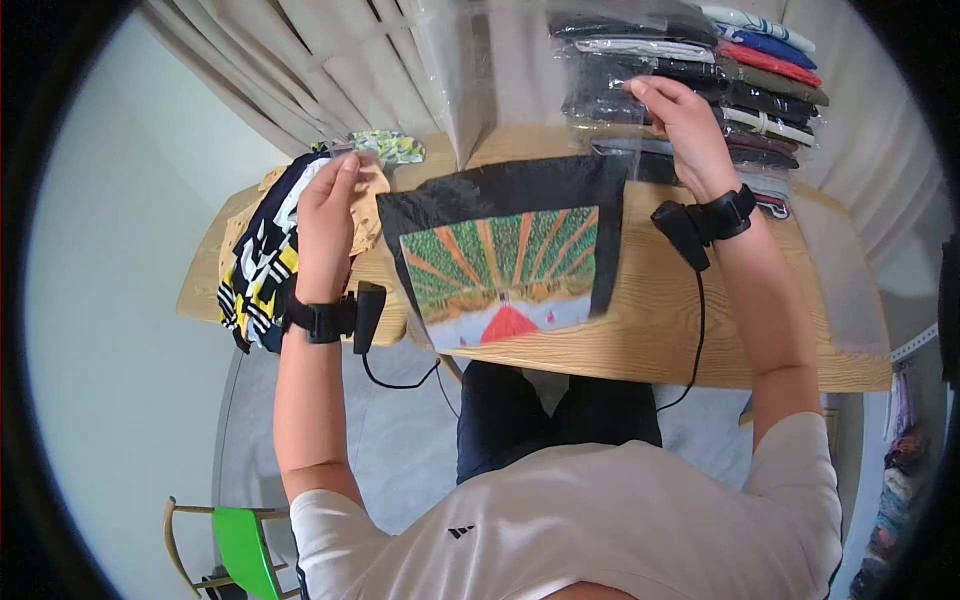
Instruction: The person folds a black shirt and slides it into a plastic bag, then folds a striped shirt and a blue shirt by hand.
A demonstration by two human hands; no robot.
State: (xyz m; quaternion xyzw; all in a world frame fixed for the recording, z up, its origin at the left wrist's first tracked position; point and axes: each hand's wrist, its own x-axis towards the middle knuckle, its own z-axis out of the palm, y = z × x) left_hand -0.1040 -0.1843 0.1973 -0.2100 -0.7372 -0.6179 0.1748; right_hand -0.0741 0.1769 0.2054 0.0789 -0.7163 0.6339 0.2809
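Head view: both hands, left hand (328, 215) and right hand (680, 120), pinch a clear plastic bag (520, 80) above the folded shirt (505, 255) at frame centre on the table (700, 330); a slack pinch might drop the bag.

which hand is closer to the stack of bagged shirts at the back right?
Right. The right hand is raised against the front of the stack of bagged shirts; the left hand is far across the table, over the striped clothes pile.

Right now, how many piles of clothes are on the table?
2. One loose pile lies at the table's left end, under the left hand. One stack of bagged clothes stands at the far right, beside the right hand. More may be hidden behind.
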